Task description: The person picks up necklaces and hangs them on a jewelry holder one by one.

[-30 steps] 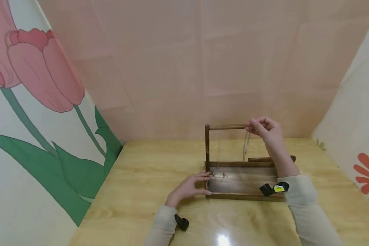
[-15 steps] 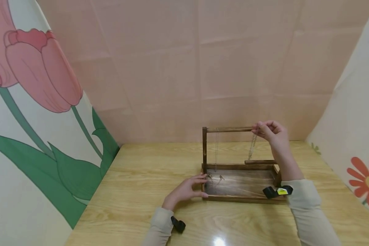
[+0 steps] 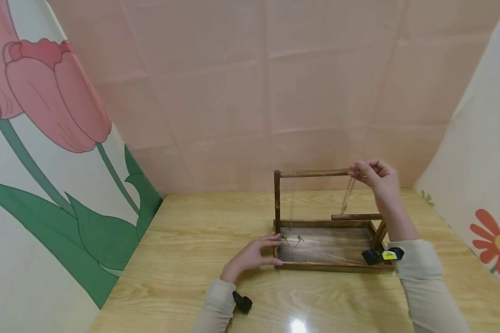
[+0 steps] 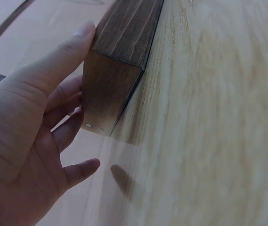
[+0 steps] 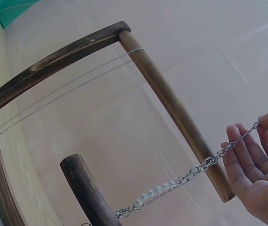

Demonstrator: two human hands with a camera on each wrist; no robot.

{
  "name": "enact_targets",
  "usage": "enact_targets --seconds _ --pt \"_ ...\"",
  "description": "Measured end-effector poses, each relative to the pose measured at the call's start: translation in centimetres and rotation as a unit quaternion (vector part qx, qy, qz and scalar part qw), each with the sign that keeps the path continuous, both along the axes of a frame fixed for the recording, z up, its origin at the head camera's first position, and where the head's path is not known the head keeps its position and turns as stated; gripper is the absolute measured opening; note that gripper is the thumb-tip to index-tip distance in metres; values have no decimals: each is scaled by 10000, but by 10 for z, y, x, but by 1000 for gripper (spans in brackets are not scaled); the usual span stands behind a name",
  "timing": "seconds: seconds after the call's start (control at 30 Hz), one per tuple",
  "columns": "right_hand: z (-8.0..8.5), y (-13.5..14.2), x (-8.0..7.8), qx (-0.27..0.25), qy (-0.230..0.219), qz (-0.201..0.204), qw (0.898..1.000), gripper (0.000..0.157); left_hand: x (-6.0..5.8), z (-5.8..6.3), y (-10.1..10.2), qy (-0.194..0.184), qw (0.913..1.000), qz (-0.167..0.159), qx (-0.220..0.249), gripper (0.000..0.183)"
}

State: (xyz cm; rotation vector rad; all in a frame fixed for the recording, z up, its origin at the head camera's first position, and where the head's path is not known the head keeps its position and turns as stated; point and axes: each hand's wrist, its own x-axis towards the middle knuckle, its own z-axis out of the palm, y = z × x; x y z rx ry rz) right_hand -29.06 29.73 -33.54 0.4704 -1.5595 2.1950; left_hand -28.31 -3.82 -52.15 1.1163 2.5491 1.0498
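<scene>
A dark wooden jewelry stand (image 3: 333,267) has a tray base and two bars at different heights. My left hand (image 3: 252,254) holds the tray's left end between thumb and fingers; in the left wrist view the thumb (image 4: 60,61) lies along the wooden edge. Up at the free end of the upper bar (image 3: 321,174), my right hand (image 3: 383,182) pinches one end of a silver chain necklace (image 5: 190,174) with pearl beads. In the right wrist view the necklace crosses the upper bar near its tip and runs down past the lower bar (image 5: 89,193).
Another thin necklace (image 3: 292,199) hangs from the left part of the upper bar. Small jewelry pieces (image 3: 300,238) lie in the tray's left part. The stand rests on a wood-grain table (image 3: 183,249), with a pink backdrop (image 3: 216,92) behind it.
My right hand has moved to the right along the upper bar, bringing the pearl necklace to the free end. My left hand stays on the tray's left end.
</scene>
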Motion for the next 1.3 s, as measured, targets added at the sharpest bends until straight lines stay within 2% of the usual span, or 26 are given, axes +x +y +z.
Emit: enact_targets --seconds 0.27,0.37,0.47,0.5,0.53,0.6,0.67,0.7,0.73,0.8,0.9,1.0,1.3 --pt "-3 5 0 -124 5 41 9999 8 -2 -1 0 47 10000 -13 -5 68" --pt "-10 13 -6 -91 -39 -42 9999 12 -2 -1 1 1 10000 -12 -6 68" --pt "-12 19 -10 -385 -62 424 9983 10 -3 -1 1 58 10000 8 -7 68" --pt "-23 31 -23 -449 79 669 9967 8 -3 -1 1 69 10000 5 -2 69" --pt "-27 37 -28 -444 43 685 9967 9 -3 -1 1 75 10000 -1 -4 69" --pt "-34 46 -35 -432 -46 692 9967 8 -3 -1 1 92 10000 -1 8 68" --pt "-37 50 -37 -178 -7 322 9993 14 -1 0 0 86 10000 -2 13 68" --pt "-37 53 -38 -174 12 291 9994 15 -1 -1 0 98 10000 3 1 68" --pt "-27 42 -24 -107 -97 55 9999 16 0 0 0 99 10000 5 -2 68" --pt "-16 33 -11 -203 47 140 9997 11 0 -1 1 111 9999 11 -12 68" --pt "-6 26 -1 -386 98 240 9989 4 0 0 1 117 9999 9 -4 68" --pt "-6 27 0 -360 119 82 9992 4 -1 0 1 133 9999 17 16 68" --pt "-13 41 -4 -560 166 39 9983 6 -3 -4 5 140 9999 12 60 68"
